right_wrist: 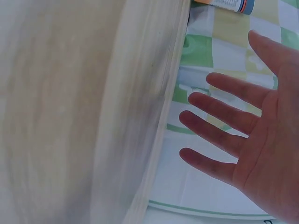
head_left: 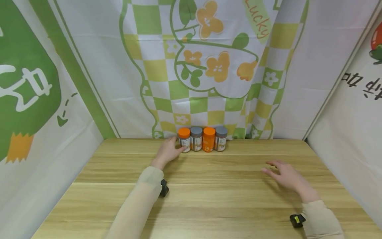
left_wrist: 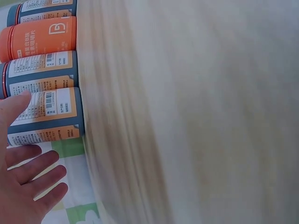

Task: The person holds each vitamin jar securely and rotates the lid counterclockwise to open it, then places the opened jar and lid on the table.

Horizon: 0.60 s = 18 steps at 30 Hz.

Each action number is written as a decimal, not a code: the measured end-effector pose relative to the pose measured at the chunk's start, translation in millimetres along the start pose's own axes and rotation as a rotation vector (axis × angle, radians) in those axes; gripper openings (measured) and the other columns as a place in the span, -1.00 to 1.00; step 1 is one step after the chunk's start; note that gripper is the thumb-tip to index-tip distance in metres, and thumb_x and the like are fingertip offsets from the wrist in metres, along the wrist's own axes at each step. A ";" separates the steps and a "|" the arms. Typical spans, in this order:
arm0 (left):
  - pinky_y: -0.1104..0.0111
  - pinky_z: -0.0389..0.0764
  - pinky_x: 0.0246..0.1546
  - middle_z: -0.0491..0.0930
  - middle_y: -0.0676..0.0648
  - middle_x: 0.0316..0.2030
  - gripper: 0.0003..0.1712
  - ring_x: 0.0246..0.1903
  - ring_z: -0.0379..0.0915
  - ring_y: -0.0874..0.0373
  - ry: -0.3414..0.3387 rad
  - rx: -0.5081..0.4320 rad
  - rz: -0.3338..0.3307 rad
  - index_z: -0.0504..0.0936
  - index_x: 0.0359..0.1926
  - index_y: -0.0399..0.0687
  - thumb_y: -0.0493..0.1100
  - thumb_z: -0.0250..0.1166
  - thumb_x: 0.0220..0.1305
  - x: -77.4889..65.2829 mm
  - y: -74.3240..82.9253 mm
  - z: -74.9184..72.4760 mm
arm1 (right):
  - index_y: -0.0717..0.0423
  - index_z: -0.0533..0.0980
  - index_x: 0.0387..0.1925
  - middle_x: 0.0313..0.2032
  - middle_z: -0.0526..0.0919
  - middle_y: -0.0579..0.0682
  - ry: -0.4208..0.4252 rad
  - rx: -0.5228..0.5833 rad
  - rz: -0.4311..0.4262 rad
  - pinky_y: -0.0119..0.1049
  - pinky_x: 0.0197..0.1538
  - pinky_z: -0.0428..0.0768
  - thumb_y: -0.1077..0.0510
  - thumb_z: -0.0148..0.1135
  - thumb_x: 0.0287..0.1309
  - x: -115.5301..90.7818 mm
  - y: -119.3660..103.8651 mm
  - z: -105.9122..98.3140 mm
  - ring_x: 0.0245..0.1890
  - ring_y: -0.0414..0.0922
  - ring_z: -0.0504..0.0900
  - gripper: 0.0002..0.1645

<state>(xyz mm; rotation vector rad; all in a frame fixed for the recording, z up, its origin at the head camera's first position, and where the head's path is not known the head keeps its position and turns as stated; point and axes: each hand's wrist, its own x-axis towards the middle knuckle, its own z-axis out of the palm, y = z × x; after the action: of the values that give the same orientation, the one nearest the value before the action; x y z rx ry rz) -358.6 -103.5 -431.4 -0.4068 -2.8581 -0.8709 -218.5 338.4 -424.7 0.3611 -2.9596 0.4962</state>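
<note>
Several small jars stand side by side in a row at the table's back edge. Leftmost is a jar with an orange lid [head_left: 184,133] and a printed label. To its right come a grey-lidded jar [head_left: 196,139], an all-orange jar [head_left: 208,140] and another grey-lidded jar [head_left: 221,139]. My left hand [head_left: 168,152] is at the leftmost jar, its thumb [left_wrist: 17,105] in front of the label and its other fingers spread out beside it. Whether the thumb touches the label is unclear. Over the table's right side, my right hand [head_left: 287,175] holds nothing, fingers apart.
A wooden table [head_left: 215,199] spans the space below both hands. Behind the jars hangs a patterned curtain [head_left: 185,103] reaching down to the table's back edge. Printed cloth walls [head_left: 83,132] flank both sides. Each wrist wears a small black device [head_left: 163,188].
</note>
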 end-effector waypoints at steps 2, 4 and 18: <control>0.03 0.37 0.18 0.45 -0.28 0.18 -0.23 0.17 0.37 -0.18 -0.002 -0.013 -0.007 0.38 0.20 -0.26 0.21 0.25 0.18 1.6 1.1 1.3 | 0.27 0.39 0.20 0.15 0.44 0.38 -0.002 -0.001 0.006 0.23 0.08 0.41 -0.22 0.02 0.29 -1.0 2.2 -1.2 0.01 0.30 0.54 -0.28; 0.03 0.38 0.17 0.46 -0.28 0.16 -0.25 0.15 0.39 -0.18 -0.004 -0.024 -0.015 0.39 0.19 -0.26 0.21 0.25 0.18 3.0 1.2 2.5 | 0.29 0.40 0.19 0.14 0.45 0.39 -0.001 0.002 0.008 0.22 0.08 0.41 -0.22 0.02 0.28 -1.5 3.9 -2.0 -0.01 0.29 0.55 -0.28; 0.03 0.42 0.13 0.46 -0.31 0.16 -0.17 0.14 0.41 -0.19 -0.027 -0.131 -0.075 0.30 0.26 -0.25 0.19 0.29 0.16 14.1 -4.2 15.7 | 0.31 0.38 0.20 0.16 0.43 0.41 -0.004 0.012 0.037 0.24 0.08 0.39 -0.23 0.01 0.29 -8.4 15.1 -8.1 0.03 0.32 0.51 -0.26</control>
<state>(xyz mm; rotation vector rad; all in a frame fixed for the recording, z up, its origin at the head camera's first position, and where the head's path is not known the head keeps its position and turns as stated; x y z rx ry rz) -374.0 -95.0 -443.8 -0.3285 -2.8669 -1.0788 -213.6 356.8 -423.1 0.3090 -2.9734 0.5180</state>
